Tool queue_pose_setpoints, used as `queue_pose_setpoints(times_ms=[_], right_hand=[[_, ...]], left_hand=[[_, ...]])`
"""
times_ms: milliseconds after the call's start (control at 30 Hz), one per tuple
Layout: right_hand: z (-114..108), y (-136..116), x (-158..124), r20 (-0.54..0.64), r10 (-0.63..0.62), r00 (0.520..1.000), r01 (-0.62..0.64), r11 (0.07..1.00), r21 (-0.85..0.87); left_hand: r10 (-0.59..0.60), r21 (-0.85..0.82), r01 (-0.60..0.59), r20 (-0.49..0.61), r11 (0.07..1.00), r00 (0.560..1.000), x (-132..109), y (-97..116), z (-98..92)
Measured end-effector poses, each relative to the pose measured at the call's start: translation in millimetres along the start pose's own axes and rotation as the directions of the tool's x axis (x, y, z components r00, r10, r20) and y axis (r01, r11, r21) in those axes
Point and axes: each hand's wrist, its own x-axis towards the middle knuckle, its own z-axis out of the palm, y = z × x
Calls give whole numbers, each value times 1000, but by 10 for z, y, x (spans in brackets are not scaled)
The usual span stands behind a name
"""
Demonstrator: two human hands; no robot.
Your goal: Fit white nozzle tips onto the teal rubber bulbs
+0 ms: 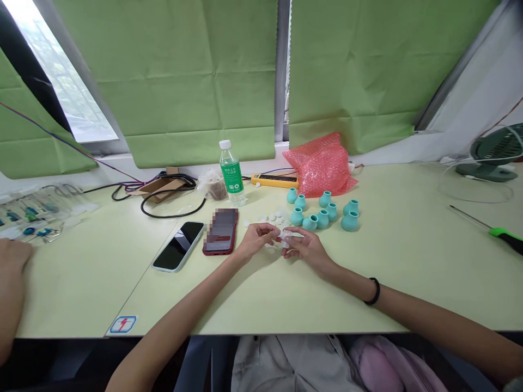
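Close together over the table, both my hands work at a small whitish, translucent piece (285, 237). My right hand (308, 249) grips it between thumb and fingers. From the other side, my left hand (258, 239) pinches at it with thumb and forefinger closed. The piece is too small and too covered by fingertips to make out its exact kind. Just beyond the hands lies a scatter of small white discs (278, 214). Several turquoise pot-shaped pieces (322, 219) with open necks stand behind and to the right of my right hand.
Left of my hands lie a dark-red phone (220, 231) and a pale-cased phone (178, 246). Behind stand a water bottle (232, 174), a yellow tool (274, 180) and pink bubble wrap (322, 166). A screwdriver (490, 224) lies right. Another person's hand (14, 261) rests far left.
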Motion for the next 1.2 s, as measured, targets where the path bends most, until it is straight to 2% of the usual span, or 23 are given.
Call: queue_pose_setpoints(times_ms=[200,533,767,933,1100,1200], right_hand=[[-10,30,14,3,54,999,-54,992,110],[0,4,10,86,97,992,-114,967,227],[18,-10,4,120,95,988,-122,960,251],[38,-46,-20,123,104,987,-129,968,214],[30,-65,-46,23,40,999,-43,993,111],[13,-64,-50,-47,-28,998,29,999,22]], left_hand=[[69,72,-67,-30,995,997,-11,-4,15],[37,72,-34,-47,997,998,-38,44,44],[17,11,-17,-37,1000,999,-56,68,58],[-46,-105,48,24,993,999,-54,53,56],[-99,-128,122,175,984,980,-65,74,58],[-96,-110,127,247,986,964,-79,98,63]])
